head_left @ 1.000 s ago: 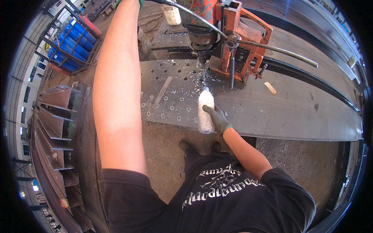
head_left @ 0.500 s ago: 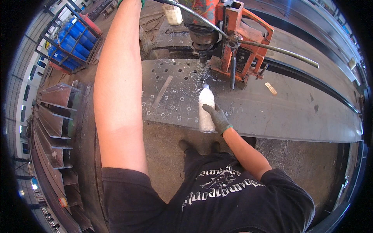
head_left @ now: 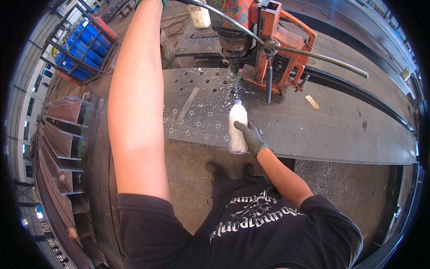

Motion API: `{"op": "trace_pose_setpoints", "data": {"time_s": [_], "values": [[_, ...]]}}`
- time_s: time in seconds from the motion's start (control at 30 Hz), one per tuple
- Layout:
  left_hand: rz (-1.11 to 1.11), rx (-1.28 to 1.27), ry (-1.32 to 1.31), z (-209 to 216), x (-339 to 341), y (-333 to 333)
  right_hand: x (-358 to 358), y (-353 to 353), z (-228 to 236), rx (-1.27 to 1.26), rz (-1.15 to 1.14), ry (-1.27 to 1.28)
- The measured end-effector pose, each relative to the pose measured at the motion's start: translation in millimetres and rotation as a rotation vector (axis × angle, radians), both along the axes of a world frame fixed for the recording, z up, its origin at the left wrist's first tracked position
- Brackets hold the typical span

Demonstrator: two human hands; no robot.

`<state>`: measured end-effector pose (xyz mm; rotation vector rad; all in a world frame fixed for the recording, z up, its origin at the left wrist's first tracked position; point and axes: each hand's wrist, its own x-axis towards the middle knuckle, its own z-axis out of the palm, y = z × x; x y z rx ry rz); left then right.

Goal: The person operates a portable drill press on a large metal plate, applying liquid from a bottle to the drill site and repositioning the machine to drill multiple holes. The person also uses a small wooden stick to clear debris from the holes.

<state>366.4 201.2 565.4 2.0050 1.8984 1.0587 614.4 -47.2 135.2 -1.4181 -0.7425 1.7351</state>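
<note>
In my right hand (head_left: pixel 251 136), gloved in grey, is a squeeze bottle (head_left: pixel 238 119) of milky white liquid, its clear tip pointed at the drill. A thin pale jet runs from the tip toward the drill bit (head_left: pixel 234 67) of the orange magnetic drill press (head_left: pixel 264 54). My left arm reaches up to the top edge, where only the green glove cuff (head_left: pixel 164 4) shows; its fingers are out of the picture, near the end of a long metal feed handle (head_left: pixel 228 19). Beneath the drill lies a steel plate (head_left: pixel 313 130) with drilled holes and chalk circles.
A flat metal strip (head_left: pixel 188 105) and a small tan piece (head_left: pixel 312 102) lie on the plate, with chips around the bit. A whitish jug (head_left: pixel 199 17) stands behind. Blue gas cylinders (head_left: pixel 85 45) fill a rack at far left; steel sections (head_left: pixel 65 143) are stacked below it.
The bottle's tip has dipped slightly toward me, and a thin jet now shows between it and the bit. My left arm and the feed handle look almost unmoved.
</note>
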Motion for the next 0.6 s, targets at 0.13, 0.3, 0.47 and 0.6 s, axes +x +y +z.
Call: {"op": "trace_pose_setpoints", "data": {"time_s": [0.13, 0.3, 0.47, 0.6], "values": [[0.014, 0.017, 0.051, 0.6, -1.5, 1.2, 0.0, -0.7, 4.4, -0.008, 0.011, -0.01], [0.001, 0.023, 0.067, -0.5, -3.2, 3.1, -1.1, -1.3, 7.4, -0.018, 0.009, -0.01], [-0.013, -0.002, 0.023, -0.5, -2.6, 2.0, -0.1, -0.4, 0.9, -0.008, -0.003, -0.004], [-0.027, -0.026, -0.018, -0.5, -0.9, -0.9, -1.1, -0.8, 6.5, -0.021, -0.009, 0.01]]}}
